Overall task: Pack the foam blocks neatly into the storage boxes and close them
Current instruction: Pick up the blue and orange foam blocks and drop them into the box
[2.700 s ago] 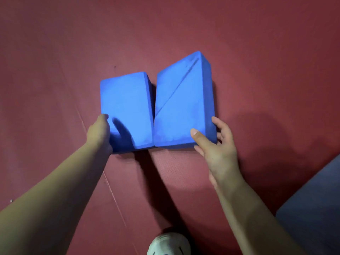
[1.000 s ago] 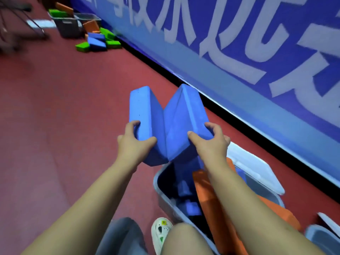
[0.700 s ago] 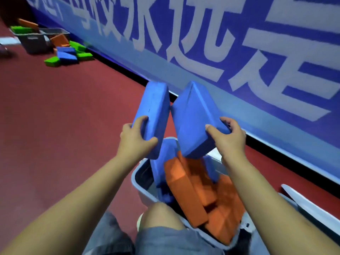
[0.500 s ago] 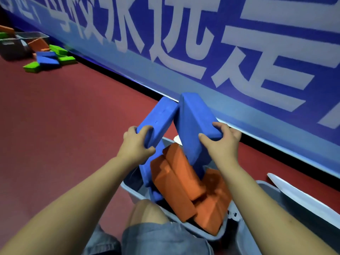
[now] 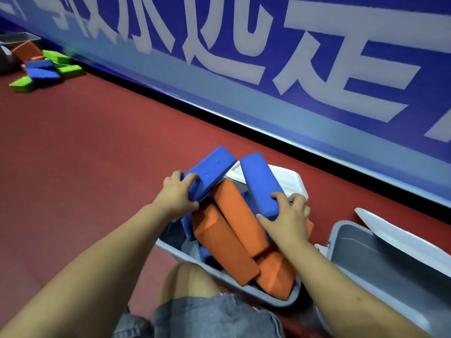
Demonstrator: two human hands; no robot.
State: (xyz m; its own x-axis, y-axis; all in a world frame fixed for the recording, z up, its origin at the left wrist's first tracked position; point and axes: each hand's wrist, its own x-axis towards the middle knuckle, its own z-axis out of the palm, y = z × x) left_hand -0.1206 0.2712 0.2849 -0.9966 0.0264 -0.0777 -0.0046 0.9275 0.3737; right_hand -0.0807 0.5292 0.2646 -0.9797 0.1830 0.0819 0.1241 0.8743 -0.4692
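My left hand (image 5: 177, 197) grips a blue foam block (image 5: 210, 170), tilted over the left side of a grey storage box (image 5: 290, 300). My right hand (image 5: 286, 219) holds a second blue foam block (image 5: 260, 185) over the box's right side. Below them, several orange foam blocks (image 5: 234, 230) lie loosely stacked at angles in the box, with blue pieces underneath. The box's white lid (image 5: 290, 180) hangs open behind it.
A second grey box (image 5: 371, 259) stands open at the right, with its white lid (image 5: 400, 236) tipped back. A blue banner wall (image 5: 268, 69) runs behind. Green and blue blocks (image 5: 41, 71) and another bin (image 5: 19, 43) lie far left on the red floor. My knee (image 5: 192, 281) is below.
I lifted both blue blocks off the red floor, turned to the box, and have lowered them onto the orange blocks inside it.
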